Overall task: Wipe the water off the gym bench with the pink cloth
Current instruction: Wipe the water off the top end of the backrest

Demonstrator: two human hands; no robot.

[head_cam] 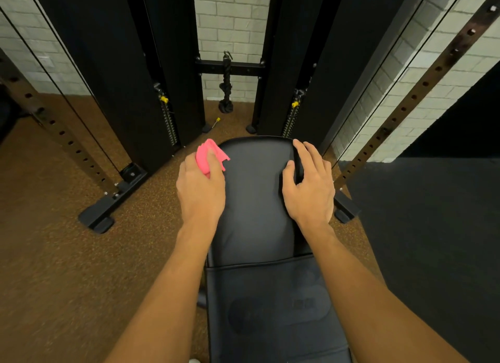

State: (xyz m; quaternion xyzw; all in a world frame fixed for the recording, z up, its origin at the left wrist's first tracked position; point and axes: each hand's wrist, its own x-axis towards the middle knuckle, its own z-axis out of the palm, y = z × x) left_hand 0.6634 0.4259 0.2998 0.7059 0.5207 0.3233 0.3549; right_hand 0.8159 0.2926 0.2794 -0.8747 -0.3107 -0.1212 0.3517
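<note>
The black padded gym bench [257, 189] runs from the bottom of the view up to the middle. My left hand [201, 189] grips the bunched pink cloth [207, 155] at the bench's far left edge. My right hand [308, 184] rests on the bench's far right edge, fingers spread and curved over the side, thumb on the top of the pad. I cannot make out any water on the dark surface.
A black cable machine [162, 64] with weight stacks stands just beyond the bench's far end. A black rope attachment [226, 83] hangs between its columns. Perforated rack uprights [405, 105] slant on both sides. Brown speckled floor [67, 268] lies to the left, a dark mat [433, 240] to the right.
</note>
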